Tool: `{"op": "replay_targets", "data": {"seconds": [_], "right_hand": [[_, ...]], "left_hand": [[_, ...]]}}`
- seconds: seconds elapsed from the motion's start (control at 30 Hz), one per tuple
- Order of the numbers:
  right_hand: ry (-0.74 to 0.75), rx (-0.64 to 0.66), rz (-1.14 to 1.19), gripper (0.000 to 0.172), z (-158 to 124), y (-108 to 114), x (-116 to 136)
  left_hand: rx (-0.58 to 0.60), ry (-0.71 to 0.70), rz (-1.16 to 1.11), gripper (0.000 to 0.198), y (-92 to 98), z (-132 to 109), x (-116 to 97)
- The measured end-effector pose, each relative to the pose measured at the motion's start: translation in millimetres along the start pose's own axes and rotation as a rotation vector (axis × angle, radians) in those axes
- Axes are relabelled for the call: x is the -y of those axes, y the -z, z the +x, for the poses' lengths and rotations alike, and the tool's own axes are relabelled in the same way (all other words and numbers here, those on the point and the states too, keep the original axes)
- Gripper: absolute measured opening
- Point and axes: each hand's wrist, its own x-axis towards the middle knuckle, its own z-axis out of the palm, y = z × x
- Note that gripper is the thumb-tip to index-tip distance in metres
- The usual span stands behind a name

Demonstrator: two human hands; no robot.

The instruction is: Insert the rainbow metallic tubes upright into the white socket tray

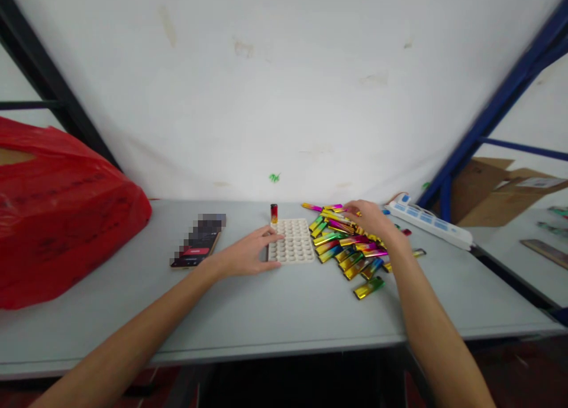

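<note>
A white tray (290, 255) with rows of round holes lies on the table. My left hand (248, 253) grips its left side, fingers over the top and thumb at the near edge. One red and gold piece (274, 213), resembling a lighter shell, stands upright at the tray's far left corner. Right of the tray spreads a pile of similar shiny lighter shells (350, 257) in gold, green, pink and blue. My right hand (370, 218) is at the far side of this pile, fingers curled down and closed; what lies between the fingertips is hidden.
A phone (199, 242) lies left of the tray, and a large red plastic bag (66, 218) fills the table's left end. Behind the pile at right runs a white power strip (430, 223). Beyond the blue rack post (446, 195) sits an open cardboard box (488, 195).
</note>
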Motion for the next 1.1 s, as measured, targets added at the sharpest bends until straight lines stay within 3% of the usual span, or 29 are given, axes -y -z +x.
{"op": "replay_targets", "data": {"seconds": [0.13, 0.23, 0.37, 0.5, 0.63, 0.77, 0.97, 1.1], "right_hand": [[-0.124, -0.051, -0.021, 0.03, -3, 10, -34], [-0.084, 0.013, -0.039, 0.032, -8, 7, -48], [0.096, 0.134, 0.003, 0.031, -18, 0, -40], [0.143, 0.129, 0.107, 0.026, -32, 3, -33], [0.055, 0.027, 0.21, 0.029, -38, 9, -52], [-0.084, -0.039, 0.08, 0.027, -29, 6, -67], [-0.125, 0.101, -0.115, 0.03, -2, -6, -43], [-0.223, 0.138, -0.185, 0.029, -3, 4, -32]], "left_hand": [[0.006, -0.008, 0.0, 0.064, -0.4, 1, 4], [0.003, -0.012, 0.004, 0.064, -1.4, 2, 6], [0.004, -0.01, -0.006, 0.064, -1.0, 2, 6], [-0.002, -0.015, -0.008, 0.064, 0.2, 1, 6], [-0.007, -0.013, -0.009, 0.064, 0.4, 2, 5], [0.018, -0.002, -0.013, 0.065, 0.6, 3, 5], [-0.006, -0.013, -0.022, 0.063, 1.1, 2, 5], [-0.005, -0.011, -0.021, 0.064, 0.9, 2, 5]]}}
